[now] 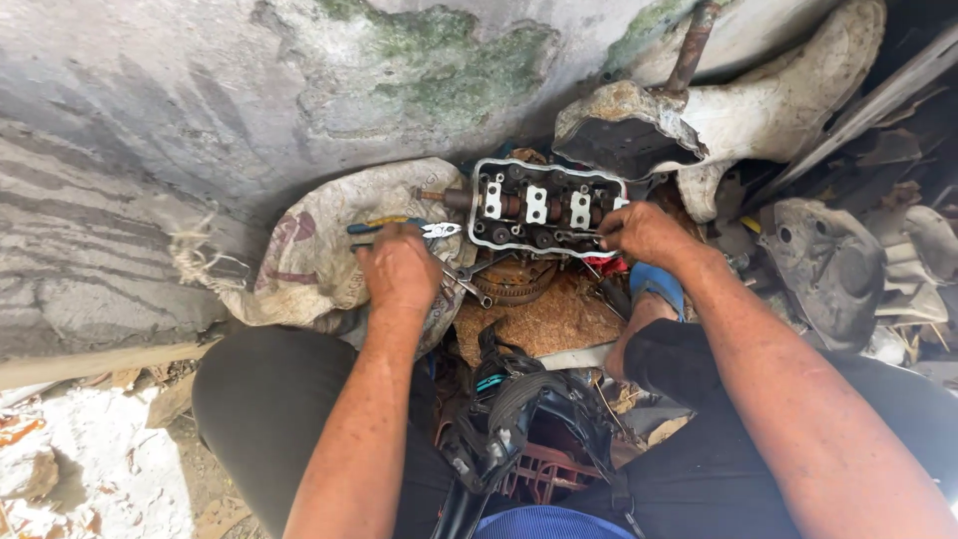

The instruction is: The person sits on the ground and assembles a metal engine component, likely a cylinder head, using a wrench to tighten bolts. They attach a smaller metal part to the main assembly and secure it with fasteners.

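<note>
Two hands busy: your left hand (pixel 399 268) fingers closed on pliers (pixel 404 229) at nine o'clock of the heavy, rigid cylinder head (pixel 544 207); your right hand (pixel 644 232) fingers grip its three-o'clock edge.

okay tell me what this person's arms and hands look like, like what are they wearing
Both forearms are bare, with no sleeves in view. The left hand and right hand wear no gloves, and no rings, watch or wristband show. Black trousers cover the legs.
</note>
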